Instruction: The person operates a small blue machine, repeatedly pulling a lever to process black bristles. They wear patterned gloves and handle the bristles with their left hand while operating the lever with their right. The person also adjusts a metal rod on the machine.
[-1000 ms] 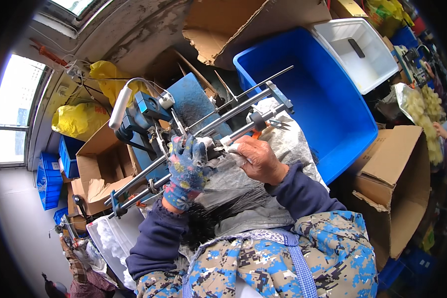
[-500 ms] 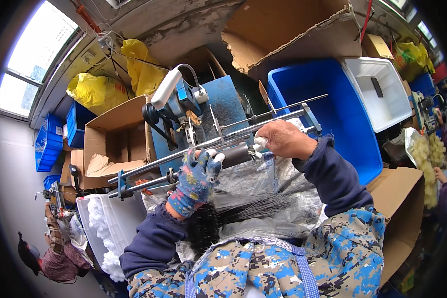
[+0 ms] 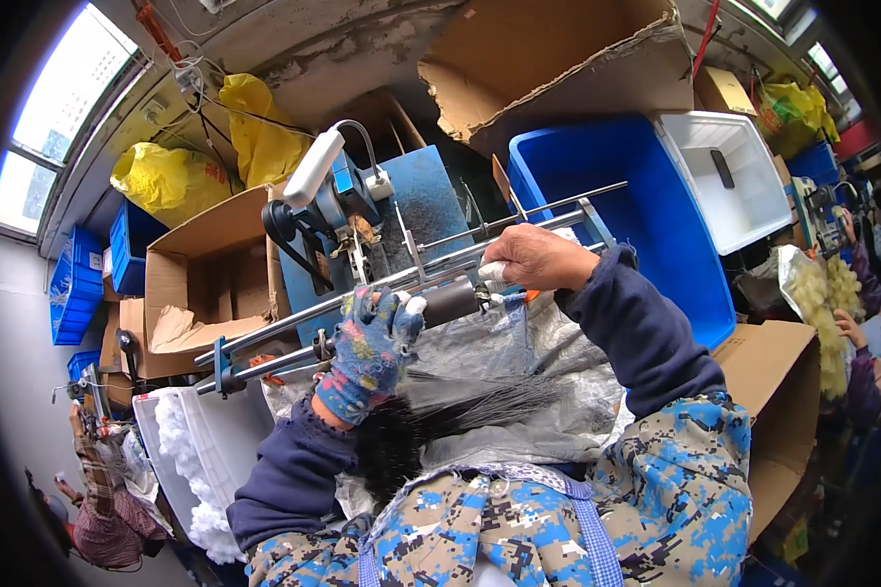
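A bench machine [image 3: 387,201] with a blue base carries long metal rails [image 3: 274,338] across the front of me. A dark grey cylinder [image 3: 450,305] sits along the rails. My left hand [image 3: 364,342], in a blue patterned glove with a white thumb covering, is closed round the cylinder's left end. At its right end my right hand [image 3: 538,259], bare with white coverings on the fingertips, is closed in a pinch. Whatever lies between those fingertips is too small to make out. Below, a bundle of thin black strands [image 3: 470,406] lies across a grey plastic sheet [image 3: 558,347].
Beyond the rails stand a blue bin [image 3: 597,176] and a white tub [image 3: 754,201]. Cardboard boxes are at the left [image 3: 206,279] and right [image 3: 788,391]. White fluffy material [image 3: 181,430] fills a white container at lower left. Other people work at both sides.
The whole view has shifted, so everything sits slightly further left. My right hand's fingers have turned a little at the cylinder's end. The left hand keeps its hold.
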The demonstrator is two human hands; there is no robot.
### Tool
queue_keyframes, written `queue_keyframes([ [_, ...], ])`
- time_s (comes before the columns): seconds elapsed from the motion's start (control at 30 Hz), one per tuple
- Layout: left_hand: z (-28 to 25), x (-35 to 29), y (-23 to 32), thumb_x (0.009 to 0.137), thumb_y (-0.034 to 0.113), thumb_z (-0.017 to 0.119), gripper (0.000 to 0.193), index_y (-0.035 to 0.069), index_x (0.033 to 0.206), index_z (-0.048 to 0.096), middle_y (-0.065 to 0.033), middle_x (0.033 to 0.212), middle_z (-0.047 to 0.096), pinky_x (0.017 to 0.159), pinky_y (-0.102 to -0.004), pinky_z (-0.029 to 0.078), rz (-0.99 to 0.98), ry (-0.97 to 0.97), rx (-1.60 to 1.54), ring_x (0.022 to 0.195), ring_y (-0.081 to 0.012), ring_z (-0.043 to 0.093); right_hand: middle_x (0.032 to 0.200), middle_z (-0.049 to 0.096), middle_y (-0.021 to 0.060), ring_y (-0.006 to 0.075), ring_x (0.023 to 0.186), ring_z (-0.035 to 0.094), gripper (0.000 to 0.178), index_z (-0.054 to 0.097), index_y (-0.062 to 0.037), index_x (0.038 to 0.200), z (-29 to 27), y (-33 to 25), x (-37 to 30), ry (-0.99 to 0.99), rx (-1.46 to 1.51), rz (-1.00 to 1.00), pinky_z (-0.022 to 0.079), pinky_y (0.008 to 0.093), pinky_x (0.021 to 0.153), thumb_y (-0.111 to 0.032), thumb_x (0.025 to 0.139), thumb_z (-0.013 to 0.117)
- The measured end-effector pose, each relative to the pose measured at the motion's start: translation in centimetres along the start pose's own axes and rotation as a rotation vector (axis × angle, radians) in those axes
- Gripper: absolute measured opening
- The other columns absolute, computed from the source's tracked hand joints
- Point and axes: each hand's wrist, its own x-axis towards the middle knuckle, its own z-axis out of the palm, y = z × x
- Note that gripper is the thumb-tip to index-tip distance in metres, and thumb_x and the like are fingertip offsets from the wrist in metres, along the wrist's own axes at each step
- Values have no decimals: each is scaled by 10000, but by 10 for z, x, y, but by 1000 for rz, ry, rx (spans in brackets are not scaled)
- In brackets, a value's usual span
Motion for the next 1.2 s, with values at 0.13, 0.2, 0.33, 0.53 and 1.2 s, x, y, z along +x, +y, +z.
queue_keyframes([
  [0.13,-4,-6,-4,649,68,614,422,64,1066,547,-109,963,554,779,-442,433,-5,11,14,876,-297,526,676,592,183,315,636,575,158,636,13,870,0,1,4,-81,14,-16,442,373,622,-55,748,561],
  [0.2,-5,-8,-4,647,66,614,417,66,1060,551,-104,960,557,782,-442,432,-16,11,37,872,-298,526,686,592,184,305,632,573,165,634,16,889,-2,0,7,-160,27,-17,441,368,626,-58,758,568],
  [0.33,-5,-6,-2,638,64,620,429,73,1061,547,-91,965,553,771,-433,434,-33,10,42,865,-294,513,698,626,120,199,624,590,140,646,20,848,-9,-1,15,-317,94,87,466,323,592,-38,784,536],
  [0.53,1,-15,-4,615,188,702,558,117,1141,529,-73,1086,548,963,-487,350,-82,-88,83,1012,-293,515,702,635,68,122,618,596,170,658,8,914,-19,-15,17,-476,186,232,463,255,555,-79,822,544],
  [1.2,-4,-6,-1,577,108,668,518,84,1079,541,-81,988,552,831,-438,420,-62,10,3,886,-278,529,712,606,195,330,725,608,142,627,29,768,-1,-22,15,-205,-258,-120,468,390,659,-89,701,667],
])
